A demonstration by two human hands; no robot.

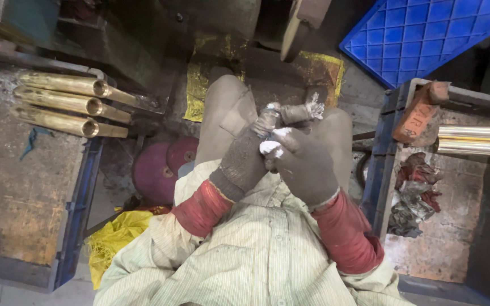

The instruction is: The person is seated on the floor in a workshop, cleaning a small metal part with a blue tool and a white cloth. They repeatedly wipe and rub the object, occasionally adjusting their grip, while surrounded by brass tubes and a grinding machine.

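Three brass tubes (66,105) lie side by side on the rusty metal bench (18,187), open ends facing a pair of dark red round discs (163,167). Below the discs sits crumpled yellow plastic (112,238). Far right of the discs, a red brick (418,113) rests above dirty rags (415,192), perhaps oily. A blue latticed plastic crate (426,34) lies above the brick.

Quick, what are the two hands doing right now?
Left hand: gloved, fingers curled around a small whitish piece.
Right hand: gloved, closed against the left; what it holds cannot be told.
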